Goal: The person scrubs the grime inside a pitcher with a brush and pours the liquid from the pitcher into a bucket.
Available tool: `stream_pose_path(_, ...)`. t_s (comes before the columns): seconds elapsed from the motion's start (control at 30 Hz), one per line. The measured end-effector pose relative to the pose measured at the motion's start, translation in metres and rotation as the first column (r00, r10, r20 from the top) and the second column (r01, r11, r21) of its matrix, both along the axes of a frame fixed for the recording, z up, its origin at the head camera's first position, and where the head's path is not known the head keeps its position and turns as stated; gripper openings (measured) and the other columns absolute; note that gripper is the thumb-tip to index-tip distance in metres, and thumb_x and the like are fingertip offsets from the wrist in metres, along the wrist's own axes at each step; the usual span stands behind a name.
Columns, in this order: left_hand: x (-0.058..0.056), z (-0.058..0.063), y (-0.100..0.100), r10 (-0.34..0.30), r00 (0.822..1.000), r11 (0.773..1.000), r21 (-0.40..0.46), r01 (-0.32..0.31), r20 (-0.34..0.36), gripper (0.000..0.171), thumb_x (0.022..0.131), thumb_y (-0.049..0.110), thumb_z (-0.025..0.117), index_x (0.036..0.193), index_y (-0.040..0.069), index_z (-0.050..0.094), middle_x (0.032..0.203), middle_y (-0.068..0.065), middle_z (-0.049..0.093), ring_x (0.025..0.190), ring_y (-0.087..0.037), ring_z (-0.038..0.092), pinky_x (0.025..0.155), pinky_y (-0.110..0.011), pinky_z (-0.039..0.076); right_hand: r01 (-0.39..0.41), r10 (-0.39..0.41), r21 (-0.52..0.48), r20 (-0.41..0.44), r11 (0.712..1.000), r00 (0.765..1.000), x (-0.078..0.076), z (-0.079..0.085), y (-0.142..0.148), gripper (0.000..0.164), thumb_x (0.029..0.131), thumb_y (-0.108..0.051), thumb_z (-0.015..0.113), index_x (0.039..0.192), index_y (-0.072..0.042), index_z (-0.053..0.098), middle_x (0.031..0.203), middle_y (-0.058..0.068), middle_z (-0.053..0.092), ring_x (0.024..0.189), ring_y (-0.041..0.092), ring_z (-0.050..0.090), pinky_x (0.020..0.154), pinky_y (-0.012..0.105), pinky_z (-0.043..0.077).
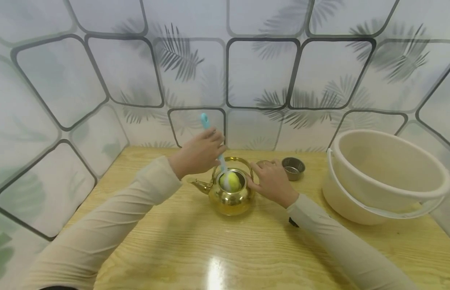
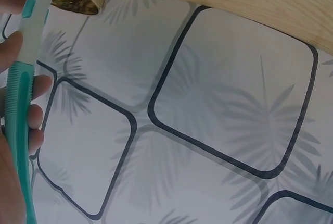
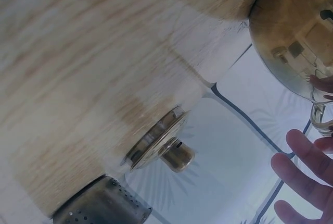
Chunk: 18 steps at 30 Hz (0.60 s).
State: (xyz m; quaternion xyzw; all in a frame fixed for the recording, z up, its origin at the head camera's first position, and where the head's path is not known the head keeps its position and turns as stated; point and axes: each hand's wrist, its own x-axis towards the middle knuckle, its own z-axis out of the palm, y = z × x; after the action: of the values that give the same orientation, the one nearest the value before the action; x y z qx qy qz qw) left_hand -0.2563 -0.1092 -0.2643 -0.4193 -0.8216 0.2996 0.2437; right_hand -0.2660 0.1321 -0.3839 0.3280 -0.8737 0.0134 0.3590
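Observation:
A brass-coloured kettle stands upright and uncovered on the table, its spout to the left. My left hand grips the teal-and-white handle of a sponge brush. The brush's yellow-green and white head sits inside the kettle's mouth. At the kettle's right side, my right hand holds the base of its arched handle between thumb and forefinger. The other fingers spread away from the kettle in the right wrist view. Where thumb and handle meet is partly hidden.
Behind the right hand lies the kettle lid with its knob. A perforated metal strainer stands beside it. To the right is a large cream bucket with its handle down. A patterned wall rises behind the wooden table.

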Motion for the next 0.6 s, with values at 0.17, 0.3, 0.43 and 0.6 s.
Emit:
stream_pose_path(0.17,-0.0021,-0.0033,0.0024,-0.009,0.996,0.999,-0.043,0.005,-0.094,0.052,0.086,0.053,0.056,0.119,0.013,0.060,0.123,-0.003,0.062,0.119,-0.022,0.050,0.110,-0.035,0.028,0.007,-0.007,0.001,-0.001,1.000,1.000,0.0001,-0.0008,0.0000,0.035,0.085,-0.037,0.055,0.107,-0.011,0.063,0.068,0.004,0.068,0.062,0.021,0.064,0.068,0.042,0.049)
stream_pose_path(0.3,-0.0022,-0.0049,0.0029,-0.020,0.988,0.997,-0.073,0.009,-0.154,0.053,0.087,0.055,0.053,0.119,0.013,0.059,0.122,-0.003,0.061,0.118,-0.022,0.050,0.111,-0.035,0.027,0.012,-0.012,0.010,-0.008,1.000,1.000,-0.0003,-0.0014,0.0001,0.034,0.085,-0.037,0.055,0.106,-0.011,0.064,0.069,0.004,0.069,0.061,0.021,0.064,0.068,0.042,0.049)
stream_pose_path(0.43,-0.0017,-0.0058,0.0028,-0.046,0.975,0.994,-0.103,0.024,-0.218,0.051,0.088,0.056,0.050,0.115,0.013,0.058,0.121,-0.002,0.060,0.116,-0.021,0.049,0.111,-0.034,0.028,0.011,-0.010,0.008,-0.009,1.000,1.000,-0.0003,-0.0009,0.0001,0.032,0.084,-0.037,0.056,0.103,-0.012,0.064,0.068,0.003,0.068,0.060,0.021,0.063,0.068,0.042,0.049)
stream_pose_path(0.6,-0.0023,-0.0079,0.0028,-0.110,0.957,0.992,-0.091,0.088,-0.268,0.048,0.089,0.056,0.049,0.109,0.014,0.058,0.115,-0.002,0.059,0.111,-0.020,0.048,0.109,-0.034,0.028,0.007,-0.007,0.005,-0.008,1.000,1.000,0.0005,-0.0004,0.0000,0.031,0.084,-0.036,0.057,0.102,-0.011,0.063,0.067,0.004,0.068,0.061,0.021,0.063,0.068,0.042,0.049)
